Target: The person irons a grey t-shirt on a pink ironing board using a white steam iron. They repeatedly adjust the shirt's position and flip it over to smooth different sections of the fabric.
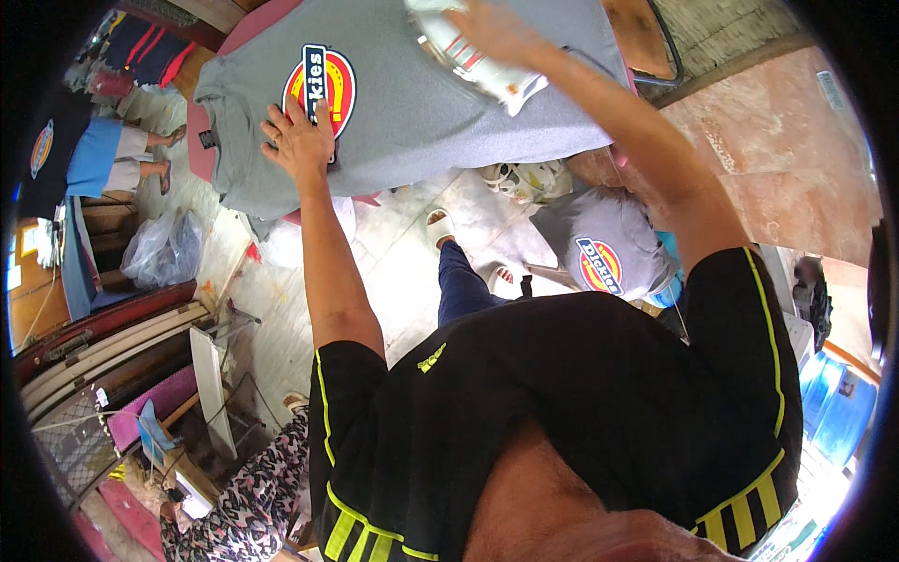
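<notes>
A grey T-shirt (403, 117) is spread over a padded ironing board (198, 145) whose maroon cover shows at the edges. It bears a round red, yellow and blue printed emblem (345, 89). My left hand (302, 142) lies flat on the shirt with fingers spread, its fingertips at the emblem's lower edge. At the upper right of the shirt, my right hand (492, 33) is wrapped round the top of a white and silver clothes iron (459, 56). Motion smears both the iron and that hand.
Another grey shirt (626, 234) with the same emblem is heaped below the board at right. A clear plastic bag (164, 248) sits on the floor at left. A person in patterned clothes (248, 496) is at lower left; another person's legs (140, 159) show farther off. Blue water jugs (838, 407) stand at right.
</notes>
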Demonstrator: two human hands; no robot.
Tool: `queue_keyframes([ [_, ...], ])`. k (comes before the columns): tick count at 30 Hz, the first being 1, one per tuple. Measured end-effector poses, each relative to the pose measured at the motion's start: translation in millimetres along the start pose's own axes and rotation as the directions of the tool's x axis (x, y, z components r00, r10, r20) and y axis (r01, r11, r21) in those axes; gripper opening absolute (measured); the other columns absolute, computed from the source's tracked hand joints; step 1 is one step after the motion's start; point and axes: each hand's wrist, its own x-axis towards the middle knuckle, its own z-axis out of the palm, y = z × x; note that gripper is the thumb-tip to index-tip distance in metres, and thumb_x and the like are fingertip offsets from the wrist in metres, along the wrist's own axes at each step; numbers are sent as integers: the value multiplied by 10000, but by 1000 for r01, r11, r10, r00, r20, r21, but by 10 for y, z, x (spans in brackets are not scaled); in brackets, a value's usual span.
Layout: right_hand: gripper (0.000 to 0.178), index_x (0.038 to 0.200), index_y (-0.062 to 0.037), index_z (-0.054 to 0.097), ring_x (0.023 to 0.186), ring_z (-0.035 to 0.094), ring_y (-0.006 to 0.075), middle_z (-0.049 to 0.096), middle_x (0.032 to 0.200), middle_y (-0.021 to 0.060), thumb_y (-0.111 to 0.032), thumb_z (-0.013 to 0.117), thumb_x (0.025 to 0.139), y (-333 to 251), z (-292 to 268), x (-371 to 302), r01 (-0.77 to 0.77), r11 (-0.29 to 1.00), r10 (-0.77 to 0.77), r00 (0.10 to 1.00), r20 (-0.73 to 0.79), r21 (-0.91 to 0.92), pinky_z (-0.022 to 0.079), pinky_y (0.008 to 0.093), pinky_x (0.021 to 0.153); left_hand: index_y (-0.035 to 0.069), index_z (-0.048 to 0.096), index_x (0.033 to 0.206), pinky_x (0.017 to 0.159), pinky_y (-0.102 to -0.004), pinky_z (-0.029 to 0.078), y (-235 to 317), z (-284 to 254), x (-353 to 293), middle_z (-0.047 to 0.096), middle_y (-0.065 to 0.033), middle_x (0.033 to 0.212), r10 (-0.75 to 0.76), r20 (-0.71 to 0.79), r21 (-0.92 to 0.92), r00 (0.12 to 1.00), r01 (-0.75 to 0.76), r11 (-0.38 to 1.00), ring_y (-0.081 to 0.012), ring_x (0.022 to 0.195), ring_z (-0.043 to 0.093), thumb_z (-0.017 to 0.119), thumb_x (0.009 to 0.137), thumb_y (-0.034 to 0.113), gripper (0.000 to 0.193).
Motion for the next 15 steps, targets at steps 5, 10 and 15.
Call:
queue_keyframes([
  [5,417,1159,-31,606,930,666,418,618,1034,359,-371,412,1017,1246,-407,-256,-90,861,77,996,-46,-501,511,591,773,148,383,1509,1129,-647,129,11,100,15,269,-207,1590,2,-30,-19,1000,-2,1000,-449,1469,198,375,944,645,753],
  [10,351,1237,-8,557,846,677,404,570,1123,329,-238,465,988,852,-968,-848,-318,948,318,948,-10,-26,543,505,749,146,393,1503,1122,-655,136,-65,67,-34,279,-218,1582,-17,-50,8,999,17,1000,-466,1459,213,385,944,638,745],
  [15,381,1179,-8,550,870,651,481,638,996,322,-336,526,986,-94,-751,-1204,-110,994,110,994,-27,-19,521,526,772,116,413,1487,1115,-658,157,-74,25,-65,303,-238,1565,10,-71,29,997,-8,1000,-481,1445,235,404,950,611,730],
])
